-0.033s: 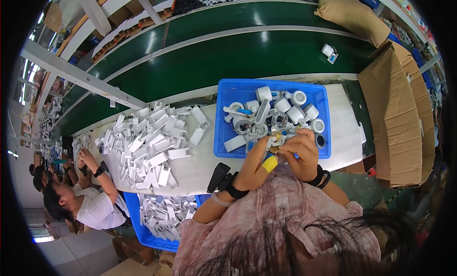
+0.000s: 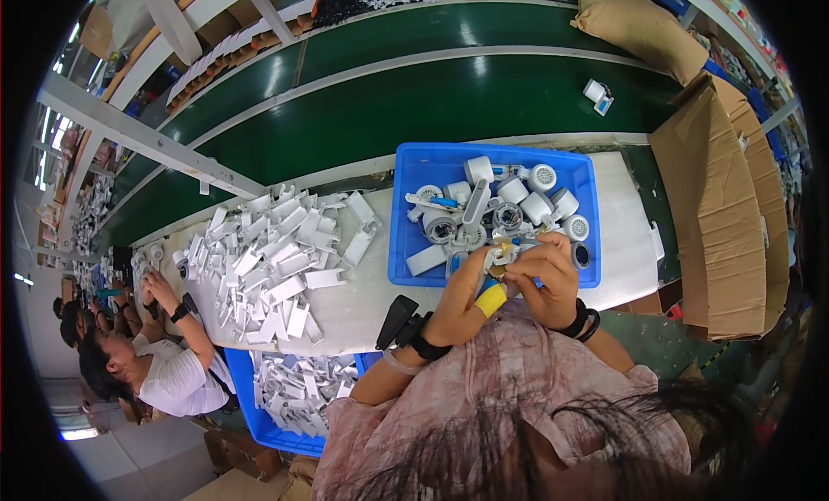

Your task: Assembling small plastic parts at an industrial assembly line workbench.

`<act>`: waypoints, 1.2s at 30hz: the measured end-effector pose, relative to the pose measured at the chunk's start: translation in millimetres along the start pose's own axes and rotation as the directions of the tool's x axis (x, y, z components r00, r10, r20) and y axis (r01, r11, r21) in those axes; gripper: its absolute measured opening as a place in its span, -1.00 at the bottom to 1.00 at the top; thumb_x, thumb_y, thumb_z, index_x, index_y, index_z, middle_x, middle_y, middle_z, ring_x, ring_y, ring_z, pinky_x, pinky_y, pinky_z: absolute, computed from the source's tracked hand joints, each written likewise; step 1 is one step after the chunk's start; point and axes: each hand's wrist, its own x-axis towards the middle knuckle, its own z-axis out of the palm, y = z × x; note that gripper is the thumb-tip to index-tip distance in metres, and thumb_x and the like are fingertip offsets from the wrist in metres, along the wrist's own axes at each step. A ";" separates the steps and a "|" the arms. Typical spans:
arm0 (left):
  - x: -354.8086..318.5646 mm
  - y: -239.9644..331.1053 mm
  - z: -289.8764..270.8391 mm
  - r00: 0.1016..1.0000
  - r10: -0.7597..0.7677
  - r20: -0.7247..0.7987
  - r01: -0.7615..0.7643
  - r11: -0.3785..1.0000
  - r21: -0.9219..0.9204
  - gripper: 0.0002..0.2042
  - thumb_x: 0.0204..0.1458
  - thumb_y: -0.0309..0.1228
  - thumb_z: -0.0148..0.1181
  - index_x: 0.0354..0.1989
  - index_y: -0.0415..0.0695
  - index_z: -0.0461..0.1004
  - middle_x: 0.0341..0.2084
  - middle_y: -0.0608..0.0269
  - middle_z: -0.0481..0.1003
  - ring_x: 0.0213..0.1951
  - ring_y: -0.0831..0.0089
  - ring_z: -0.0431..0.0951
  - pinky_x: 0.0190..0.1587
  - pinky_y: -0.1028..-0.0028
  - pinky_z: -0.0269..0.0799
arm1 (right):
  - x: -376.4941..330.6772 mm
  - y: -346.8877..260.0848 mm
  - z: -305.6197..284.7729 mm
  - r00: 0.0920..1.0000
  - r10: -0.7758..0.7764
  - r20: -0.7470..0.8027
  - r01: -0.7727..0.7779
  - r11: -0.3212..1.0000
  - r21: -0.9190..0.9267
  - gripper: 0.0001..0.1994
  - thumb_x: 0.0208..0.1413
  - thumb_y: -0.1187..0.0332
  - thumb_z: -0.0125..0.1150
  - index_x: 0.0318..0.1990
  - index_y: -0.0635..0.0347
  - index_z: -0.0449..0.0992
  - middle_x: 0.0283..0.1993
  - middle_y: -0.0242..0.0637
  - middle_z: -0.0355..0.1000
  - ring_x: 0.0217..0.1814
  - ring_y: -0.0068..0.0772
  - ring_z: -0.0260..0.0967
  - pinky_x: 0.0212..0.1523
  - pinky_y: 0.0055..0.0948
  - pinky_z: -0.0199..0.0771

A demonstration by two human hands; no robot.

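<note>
— Green conveyor belts ran across the upper half of the frame, and below them lay a white surface. What stood on it?

— At centre right stood a blue bin, filled with round white housings and grey parts. Left of centre lay a heap of flat white plastic pieces, spread loose over the surface.

— And the hands?

— Both were just below the middle of the frame, at the near rim of the bin. The left hand had a yellow wrap on one finger and a dark band at the wrist. The right hand wore dark bands at the wrist too. Between them they pinched a small part, whitish with a bit of yellow, right over the bin's near edge.

— So the grip was clenched?

— Each hand's grip was closed on that small part, fingertips meeting around it. What kind of part it was, I could not tell; it was too small.

— Anything else nearby?

— A black object lay on the surface just beside the left wrist. Flattened cardboard stood at the right of the frame, and a tan sack lay at the upper right. A small white item sat on the belt above the bin. At lower left another person in a white top leaned over the surface, and a second blue bin of white pieces sat beside them at the lower edge.
</note>
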 end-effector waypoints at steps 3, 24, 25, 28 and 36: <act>0.8 2.5 2.6 1.000 -0.019 -0.014 0.019 1.000 0.019 -0.56 0.15 -0.41 -0.04 0.18 -0.34 0.15 -0.03 -0.06 0.35 -0.02 0.17 0.41 0.05 0.36 0.28 | 1.5 -0.3 -1.2 1.000 -0.003 0.012 0.003 1.000 -0.004 -0.81 -0.19 0.53 0.35 -0.35 0.07 0.57 -0.39 -0.44 0.43 -0.31 -0.44 0.35 0.03 -0.23 0.16; 3.4 -1.5 4.2 0.990 -0.050 -0.129 0.076 0.976 0.203 -0.67 0.06 -0.57 -0.01 0.03 -0.28 0.32 -0.15 -0.12 0.44 -0.11 -0.05 0.48 -0.06 0.31 0.38 | 4.6 -2.7 5.6 0.998 -0.066 0.021 0.067 0.996 -0.056 -0.75 -0.23 0.62 0.31 -0.32 0.15 0.53 -0.40 -0.36 0.41 -0.35 -0.38 0.37 0.04 -0.16 0.25; 4.5 0.2 3.8 0.994 -0.027 -0.109 0.052 0.970 0.237 -0.66 0.05 -0.58 -0.01 0.05 -0.28 0.31 -0.14 -0.12 0.43 -0.11 -0.05 0.48 -0.06 0.31 0.38 | 7.5 -5.5 4.0 0.996 -0.081 0.035 0.084 0.989 -0.118 -0.75 -0.23 0.62 0.30 -0.32 0.16 0.52 -0.38 -0.36 0.41 -0.35 -0.37 0.37 0.02 -0.16 0.27; 4.5 -3.0 3.8 0.994 -0.044 -0.096 0.067 0.966 0.250 -0.61 0.03 -0.59 0.00 0.09 -0.28 0.27 -0.10 -0.12 0.42 -0.09 -0.07 0.46 -0.03 0.30 0.36 | 6.3 -0.8 3.2 0.988 -0.152 0.032 0.154 0.983 -0.099 -0.76 -0.24 0.62 0.30 -0.34 0.16 0.51 -0.36 -0.35 0.40 -0.34 -0.35 0.37 -0.02 -0.17 0.31; 3.8 1.0 5.8 0.989 -0.129 -0.073 0.132 0.990 0.045 -0.65 0.12 -0.59 -0.05 0.11 -0.27 0.25 -0.32 0.16 0.40 -0.53 0.53 0.44 -0.51 0.55 0.38 | 3.5 0.1 3.5 0.990 -0.131 0.045 0.133 0.989 -0.064 -0.76 -0.23 0.64 0.30 -0.35 0.16 0.51 -0.40 -0.38 0.40 -0.35 -0.39 0.38 0.02 -0.19 0.31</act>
